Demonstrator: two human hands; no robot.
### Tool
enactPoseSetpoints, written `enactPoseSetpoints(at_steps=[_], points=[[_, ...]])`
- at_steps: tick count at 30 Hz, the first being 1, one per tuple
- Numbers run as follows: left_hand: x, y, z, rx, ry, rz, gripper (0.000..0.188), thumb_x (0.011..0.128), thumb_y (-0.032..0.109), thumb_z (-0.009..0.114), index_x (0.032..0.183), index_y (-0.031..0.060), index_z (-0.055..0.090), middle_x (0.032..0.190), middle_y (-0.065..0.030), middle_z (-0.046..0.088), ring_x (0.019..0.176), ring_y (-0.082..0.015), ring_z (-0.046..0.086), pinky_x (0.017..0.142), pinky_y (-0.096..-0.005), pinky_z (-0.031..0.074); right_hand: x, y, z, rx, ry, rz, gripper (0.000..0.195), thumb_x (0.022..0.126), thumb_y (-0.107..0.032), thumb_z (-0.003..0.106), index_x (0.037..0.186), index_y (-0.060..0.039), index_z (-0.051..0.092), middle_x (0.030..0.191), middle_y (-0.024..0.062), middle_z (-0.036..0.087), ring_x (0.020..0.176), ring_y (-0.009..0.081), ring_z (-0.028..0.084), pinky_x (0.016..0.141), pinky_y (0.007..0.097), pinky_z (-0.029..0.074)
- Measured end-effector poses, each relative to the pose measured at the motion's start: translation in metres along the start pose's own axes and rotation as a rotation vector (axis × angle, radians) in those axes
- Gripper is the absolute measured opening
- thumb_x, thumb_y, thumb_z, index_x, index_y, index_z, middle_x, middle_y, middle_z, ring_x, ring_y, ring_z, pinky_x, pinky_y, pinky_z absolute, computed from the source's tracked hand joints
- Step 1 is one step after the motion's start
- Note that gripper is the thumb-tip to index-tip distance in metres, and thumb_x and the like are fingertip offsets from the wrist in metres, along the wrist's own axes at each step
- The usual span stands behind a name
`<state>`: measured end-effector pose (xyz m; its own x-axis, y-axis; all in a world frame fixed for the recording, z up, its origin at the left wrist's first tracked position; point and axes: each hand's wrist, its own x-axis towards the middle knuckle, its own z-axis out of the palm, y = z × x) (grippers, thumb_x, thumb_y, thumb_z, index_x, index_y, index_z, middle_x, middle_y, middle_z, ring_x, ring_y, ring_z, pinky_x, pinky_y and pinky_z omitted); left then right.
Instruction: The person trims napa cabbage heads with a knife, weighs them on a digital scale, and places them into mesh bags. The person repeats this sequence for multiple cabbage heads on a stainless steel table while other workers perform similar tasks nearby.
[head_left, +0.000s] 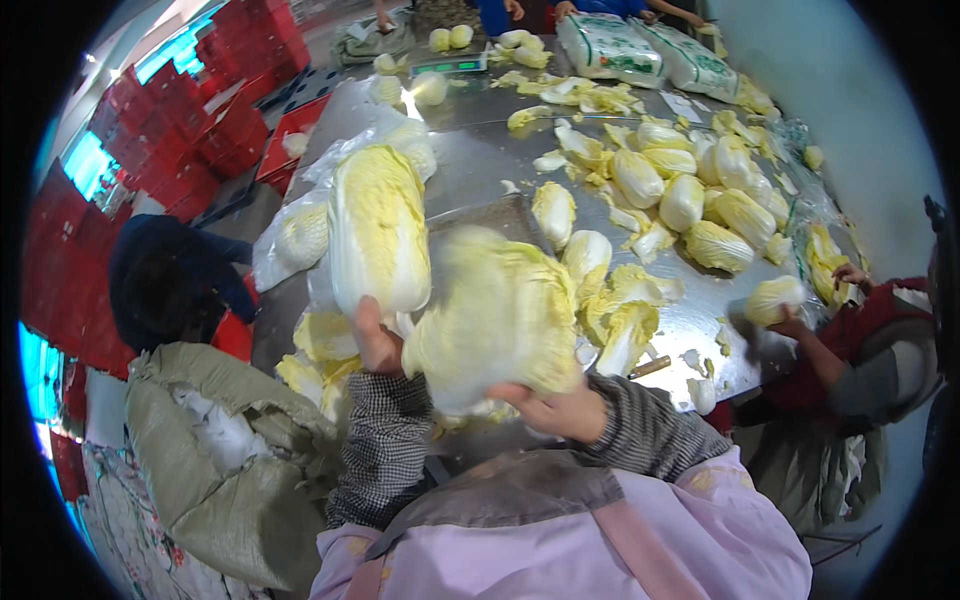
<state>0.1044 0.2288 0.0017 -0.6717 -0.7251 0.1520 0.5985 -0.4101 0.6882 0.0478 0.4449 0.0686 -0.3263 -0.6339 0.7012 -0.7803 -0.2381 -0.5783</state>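
My left hand (379, 339) holds a large napa cabbage (381, 225) upright by its white base. My right hand (559, 411) grips loose outer cabbage leaves (495, 322), blurred by motion, just right of that cabbage. Whether a whole head is within those leaves I cannot tell. More detached leaves (634, 315) lie on the metal table (480, 161) to the right, beside a wooden-handled tool (649, 367). Below the left hand, yellow leaves (322, 337) are heaped at the table's near edge.
Napa cabbages (682, 202) are piled at the right. Netted cabbages in plastic (300, 232) lie along the left edge, a scale (448, 66) at the far end. A woven sack (225, 480) stands near left. A co-worker holds a cabbage (776, 300) at right; another person bends at left near red crates (225, 135).
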Motion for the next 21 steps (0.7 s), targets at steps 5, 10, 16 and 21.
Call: enactPoseSetpoints(at_steps=[5, 10, 16, 21], points=[[-0.012, 0.014, -0.051, 0.042, -0.125, -0.362, 0.08, 0.08, 0.059, 0.053, 0.134, 0.0039, 0.034, 0.129, -0.0165, 0.047, 0.113, -0.0317, 0.051, 0.087, -0.0433, 0.051, -0.025, 0.066, -0.09, -0.268, 0.205, 0.53, 0.023, 0.085, -0.025, 0.062, 0.082, -0.0031, 0.068, 0.069, 0.0113, 0.066, 0.061, 0.0315, 0.063, 0.06, 0.0364, 0.052], [-0.048, 0.006, -0.007, 0.049, -0.523, -0.734, 0.084, 0.074, 0.04, 0.07, 0.137, 0.0021, 0.03, 0.13, -0.0152, 0.047, 0.12, -0.0263, 0.047, 0.104, -0.0389, 0.036, -0.069, 0.083, -0.113, 0.942, 0.328, 1.003, 0.069, 0.091, -0.045, 0.051, 0.143, -0.0085, 0.025, 0.141, 0.0119, 0.036, 0.125, 0.0261, 0.04, 0.098, 0.0355, 0.037], [-0.037, -0.012, 0.06, 0.485, -0.68, -1.097, 0.07, 0.079, -0.001, 0.053, 0.142, 0.0028, 0.022, 0.133, -0.0151, 0.042, 0.119, -0.022, 0.045, 0.101, -0.0309, 0.036, -0.125, 0.033, -0.071, 1.17, 0.298, 1.145, 0.051, 0.084, -0.006, 0.06, 0.131, -0.0008, 0.041, 0.126, 0.0125, 0.051, 0.113, 0.0193, 0.051, 0.094, 0.0308, 0.045], [-0.061, -0.03, 0.053, 0.25, -0.768, -0.653, 0.095, 0.07, 0.007, 0.076, 0.144, 0.0084, 0.017, 0.14, -0.0139, 0.037, 0.125, -0.0245, 0.041, 0.106, -0.0387, 0.032, -0.125, 0.012, -0.048, 1.841, 0.564, 1.082, 0.047, 0.093, -0.024, 0.051, 0.134, -0.0043, 0.038, 0.13, 0.0097, 0.049, 0.116, 0.0197, 0.05, 0.096, 0.0346, 0.044]])
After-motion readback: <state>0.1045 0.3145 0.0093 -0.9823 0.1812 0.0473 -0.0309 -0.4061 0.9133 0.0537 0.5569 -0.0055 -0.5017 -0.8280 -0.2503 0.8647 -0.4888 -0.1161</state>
